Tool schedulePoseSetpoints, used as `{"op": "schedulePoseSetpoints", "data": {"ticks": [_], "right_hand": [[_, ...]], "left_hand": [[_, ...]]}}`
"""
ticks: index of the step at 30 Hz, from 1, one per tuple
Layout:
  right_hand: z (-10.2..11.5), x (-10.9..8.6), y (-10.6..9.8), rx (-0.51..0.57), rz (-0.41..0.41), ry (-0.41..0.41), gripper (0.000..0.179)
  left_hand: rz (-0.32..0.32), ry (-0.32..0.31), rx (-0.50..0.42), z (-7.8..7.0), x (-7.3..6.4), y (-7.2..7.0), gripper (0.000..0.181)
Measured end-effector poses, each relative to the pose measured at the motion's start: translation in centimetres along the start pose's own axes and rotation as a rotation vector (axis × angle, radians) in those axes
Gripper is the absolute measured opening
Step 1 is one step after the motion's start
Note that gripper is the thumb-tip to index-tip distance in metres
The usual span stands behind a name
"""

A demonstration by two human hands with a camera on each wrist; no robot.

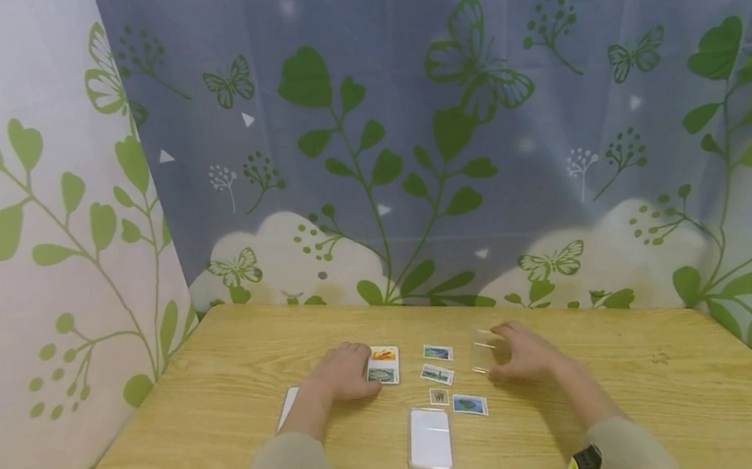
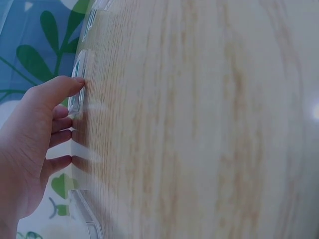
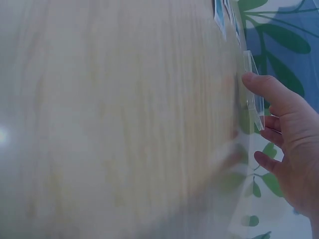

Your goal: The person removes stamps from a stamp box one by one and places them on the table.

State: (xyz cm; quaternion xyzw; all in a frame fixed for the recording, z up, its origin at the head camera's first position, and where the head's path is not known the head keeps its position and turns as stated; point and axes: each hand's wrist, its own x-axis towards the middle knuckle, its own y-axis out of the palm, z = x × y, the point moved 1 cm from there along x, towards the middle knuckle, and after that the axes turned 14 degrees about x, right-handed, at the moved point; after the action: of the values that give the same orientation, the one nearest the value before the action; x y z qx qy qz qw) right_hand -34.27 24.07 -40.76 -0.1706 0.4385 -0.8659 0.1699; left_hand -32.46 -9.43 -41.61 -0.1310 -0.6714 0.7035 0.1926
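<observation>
My left hand (image 1: 344, 372) holds a clear-edged stamp case (image 1: 397, 370) at its left end, with the thumb on the near edge. Two stamps lie in that case, an orange one (image 1: 384, 354) above a greenish one (image 1: 382, 375). In the left wrist view the case (image 2: 77, 94) sits low at the tabletop, between thumb and fingers. Across the table, my right hand (image 1: 527, 354) grips a see-through plastic cover (image 1: 481, 359) between thumb and fingers. The right wrist view shows this cover (image 3: 252, 94) tilted, with the thumb on its near side.
Several loose stamps, among them a blue one (image 1: 470, 405) and a small grey one (image 1: 439, 397), lie between the hands. Nearer stands a white-filled clear case (image 1: 430, 440). Another case (image 1: 287, 408) is partly hidden by the left forearm. Patterned curtains (image 1: 414, 261) border the wooden table (image 1: 221, 345).
</observation>
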Motion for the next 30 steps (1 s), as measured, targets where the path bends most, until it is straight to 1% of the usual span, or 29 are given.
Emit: {"op": "schedulePoseSetpoints", "data": {"ticks": [6,13,19,25,30], "right_hand": [[-0.65,-0.52,0.06,-0.015,0.006,0.009,0.081],[-0.57,-0.68,0.10,-0.011,0.022,-0.005,0.081],[-0.64,-0.73,-0.04,0.003,0.026,0.007,0.081],[-0.66,-0.68,-0.26,0.025,-0.014,0.016,0.072],[-0.43,-0.42,-0.36,0.049,-0.060,0.024,0.066]], "left_hand": [[0.006,-0.005,-0.002,-0.05,-0.09,0.04,0.057],[-0.007,-0.001,0.000,-0.05,-0.12,0.00,0.057],[-0.009,0.003,0.002,0.02,-0.02,-0.02,0.057],[0.008,0.004,0.005,-0.04,-0.13,-0.16,0.059],[0.009,0.006,0.002,-0.11,-0.31,-0.41,0.057]]}}
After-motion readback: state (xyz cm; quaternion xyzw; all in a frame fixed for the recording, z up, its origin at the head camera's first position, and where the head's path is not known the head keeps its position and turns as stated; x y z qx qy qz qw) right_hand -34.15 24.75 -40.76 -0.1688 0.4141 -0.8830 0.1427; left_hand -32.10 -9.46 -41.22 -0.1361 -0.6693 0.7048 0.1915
